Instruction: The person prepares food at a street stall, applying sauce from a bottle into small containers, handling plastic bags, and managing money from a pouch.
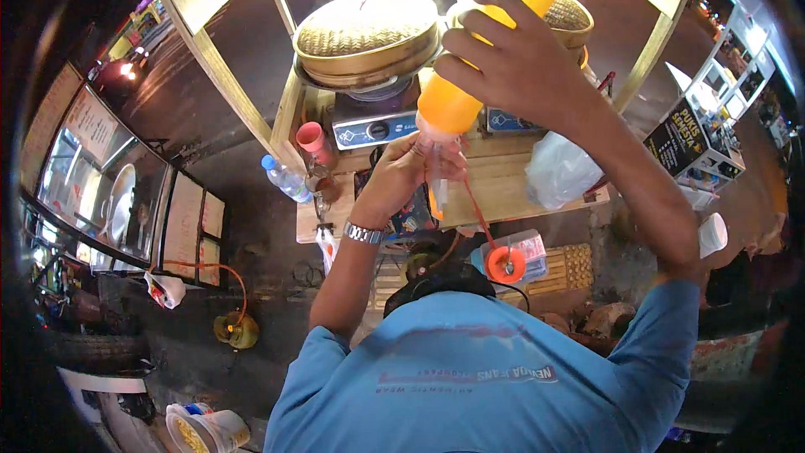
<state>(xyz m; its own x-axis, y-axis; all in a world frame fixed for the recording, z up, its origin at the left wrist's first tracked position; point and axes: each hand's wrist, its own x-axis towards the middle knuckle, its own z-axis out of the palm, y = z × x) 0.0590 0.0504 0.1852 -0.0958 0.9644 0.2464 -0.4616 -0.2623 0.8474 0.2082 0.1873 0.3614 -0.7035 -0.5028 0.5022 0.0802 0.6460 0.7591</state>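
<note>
My right hand (497,50) is wrapped around a large yellow-orange plastic bottle (449,104), tilted with its narrow end down. Around that lower end are the fingers of my left hand (402,167), which wears a metal-band wristwatch. Clear thin plastic (443,192), perhaps a small bag, hangs from the left fingers with something orange showing at it. How it meets the bottle's mouth is hidden by the fingers. From beside the left hand a red strip (475,204) runs down toward an orange round container (504,264) with a spoon in it.
A steaming woven bamboo steamer (368,41) sits on a gas stove (371,131). On the wooden counter (497,204) are a pink cup (312,141), a water bottle (284,177), a glass mug (324,185) and a white plastic bag (561,170). A gas cylinder (236,330) stands at left.
</note>
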